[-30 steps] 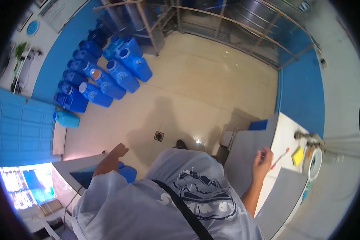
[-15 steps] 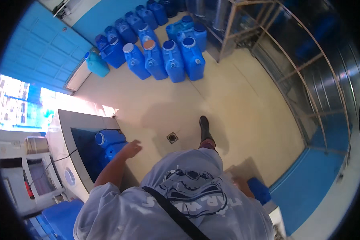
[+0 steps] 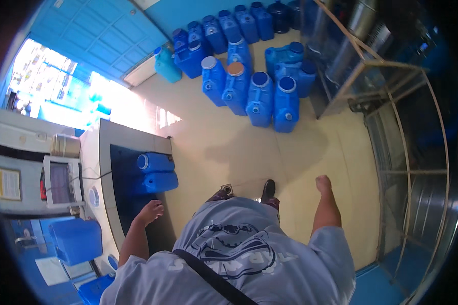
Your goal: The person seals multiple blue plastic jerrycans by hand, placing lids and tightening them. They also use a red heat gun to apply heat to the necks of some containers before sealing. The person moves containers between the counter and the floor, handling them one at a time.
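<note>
My left hand (image 3: 150, 212) hangs in the air with nothing in it, its fingers loosely bent and a little apart. It is nearest to two blue water jugs (image 3: 160, 181) lying on their sides in the dark opening under the tiled counter, but touches neither. Held out over the floor on the other side, my right hand (image 3: 322, 184) is curled closed, and no object shows in it. Ahead on the floor stand several blue jugs (image 3: 260, 104) in rows, most with blue caps, one with an orange cap and one with a white cap. Both hands are apart from them.
A tiled counter (image 3: 103, 152) runs along my left. A glass-panelled metal frame (image 3: 407, 172) stands along the right. Near my feet is a floor drain (image 3: 227, 189). A turquoise jug (image 3: 167, 65) stands by the blue door (image 3: 94, 38), next to the bright doorway.
I have stepped forward and my view has turned left, so the jugs ahead sit farther right. My right hand has swung forward into plain view; my left hand has dropped back.
</note>
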Action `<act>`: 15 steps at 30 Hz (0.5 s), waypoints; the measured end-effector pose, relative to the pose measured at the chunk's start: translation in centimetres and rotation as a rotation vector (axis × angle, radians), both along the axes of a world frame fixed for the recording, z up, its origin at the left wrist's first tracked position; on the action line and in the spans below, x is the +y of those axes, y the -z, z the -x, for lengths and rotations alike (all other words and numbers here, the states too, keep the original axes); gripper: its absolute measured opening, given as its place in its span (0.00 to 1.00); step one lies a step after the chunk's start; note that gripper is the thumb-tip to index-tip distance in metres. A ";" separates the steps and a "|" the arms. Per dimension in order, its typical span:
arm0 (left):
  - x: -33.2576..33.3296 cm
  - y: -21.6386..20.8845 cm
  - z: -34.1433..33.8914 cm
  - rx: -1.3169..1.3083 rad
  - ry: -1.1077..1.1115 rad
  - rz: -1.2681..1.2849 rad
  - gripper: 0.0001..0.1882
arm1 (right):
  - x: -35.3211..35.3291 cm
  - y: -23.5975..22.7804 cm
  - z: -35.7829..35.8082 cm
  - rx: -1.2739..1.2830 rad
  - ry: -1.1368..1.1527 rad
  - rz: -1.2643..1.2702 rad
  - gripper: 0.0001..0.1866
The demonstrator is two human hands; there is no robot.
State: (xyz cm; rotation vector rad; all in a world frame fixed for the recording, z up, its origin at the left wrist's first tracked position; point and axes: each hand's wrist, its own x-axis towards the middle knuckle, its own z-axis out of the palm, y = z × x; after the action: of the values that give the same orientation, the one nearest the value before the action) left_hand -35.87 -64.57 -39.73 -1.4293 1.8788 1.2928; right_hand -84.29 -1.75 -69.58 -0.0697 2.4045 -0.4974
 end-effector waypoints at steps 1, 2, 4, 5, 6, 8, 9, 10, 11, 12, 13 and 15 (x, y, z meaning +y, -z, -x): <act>0.8 -0.4 0.2 -0.050 0.023 0.046 0.20 | -2.2 -0.3 3.2 -0.018 -0.001 -0.062 0.14; 1.3 -0.7 -0.2 -0.070 0.069 0.056 0.22 | -4.8 -0.4 5.7 0.039 -0.014 0.011 0.14; 2.2 -0.7 -2.0 -0.087 0.034 0.139 0.21 | -10.1 -0.7 9.4 0.143 -0.045 0.099 0.13; 2.6 -0.3 -3.3 -0.084 -0.044 0.214 0.18 | -13.3 -0.6 10.5 0.122 -0.076 0.149 0.13; 3.1 0.3 -5.0 -0.115 -0.118 0.271 0.16 | -16.3 -0.5 11.4 0.089 -0.107 0.062 0.12; 3.5 1.7 -8.4 -0.133 -0.285 0.159 0.14 | -21.7 -0.6 12.1 -0.020 -0.233 0.151 0.13; 3.6 2.3 -10.2 -0.082 -0.326 0.079 0.14 | -24.4 -0.7 12.1 -0.069 -0.308 0.153 0.12; 3.8 3.0 -11.8 -0.167 -0.350 0.024 0.13 | -26.9 -0.7 12.1 -0.115 -0.385 0.097 0.12; 3.9 3.9 -12.9 -0.155 -0.432 -0.065 0.13 | -29.1 -0.8 11.8 -0.113 -0.423 0.126 0.12; 4.0 4.7 -13.8 -0.224 -0.470 -0.121 0.12 | -31.1 -0.8 11.4 -0.101 -0.447 0.132 0.13; 3.6 5.5 -14.4 -0.110 -0.521 -0.247 0.12 | -32.7 -0.9 11.2 -0.086 -0.425 0.187 0.13; 2.3 7.0 -14.7 0.011 -0.555 -0.460 0.11 | -35.3 -1.1 10.8 -0.058 -0.368 0.184 0.13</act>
State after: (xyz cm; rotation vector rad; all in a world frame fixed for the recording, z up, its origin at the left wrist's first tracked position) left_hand -21.16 -62.29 -46.73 -1.7284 1.0987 1.8359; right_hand -95.12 -37.09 -68.50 -0.5592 2.2142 -0.5347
